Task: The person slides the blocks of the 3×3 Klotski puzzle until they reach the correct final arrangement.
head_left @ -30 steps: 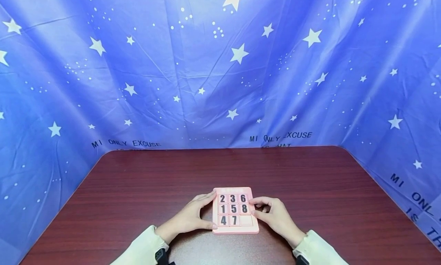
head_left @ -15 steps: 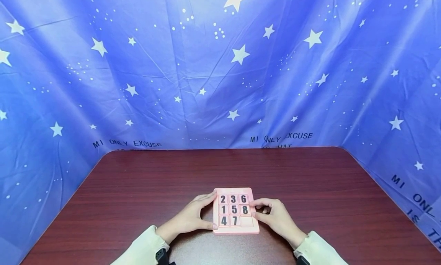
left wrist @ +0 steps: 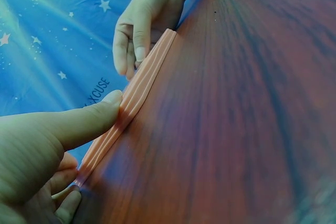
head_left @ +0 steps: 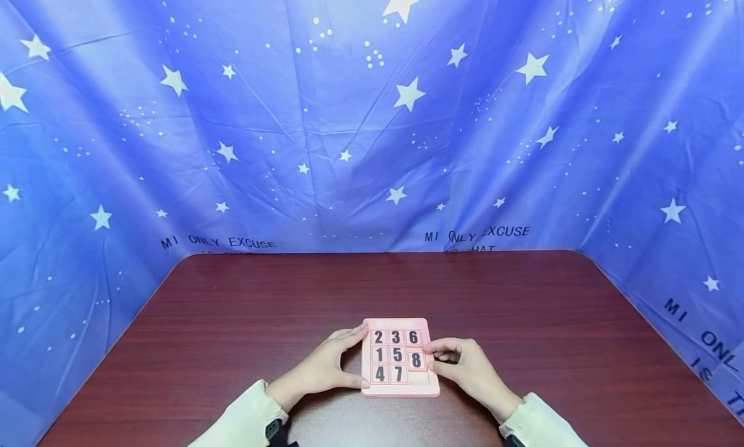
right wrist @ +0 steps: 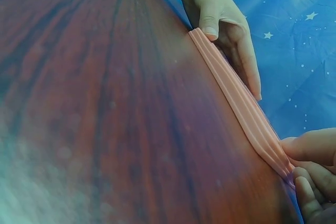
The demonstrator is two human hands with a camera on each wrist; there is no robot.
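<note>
A pink sliding number puzzle lies flat near the table's front, its rows reading 2 3 6, 1 5 8 and 4 7 with a gap at lower right. The 8 tile sits lower than its row, partly in that gap. My left hand grips the left side, thumb at the near corner and fingers at the far one. At the right edge, the thumb and index finger of my right hand are beside the 8 tile, other fingers curled. Both wrist views show the puzzle's ridged side edge-on.
The dark red-brown wooden table stretches away beyond the puzzle. Blue cloth with white stars and printed words hangs behind it and along both sides.
The 8 tile has slid toward me into the gap, with my right thumb and index finger moving down slightly alongside. My left hand keeps its hold; the whole view has shifted slightly.
</note>
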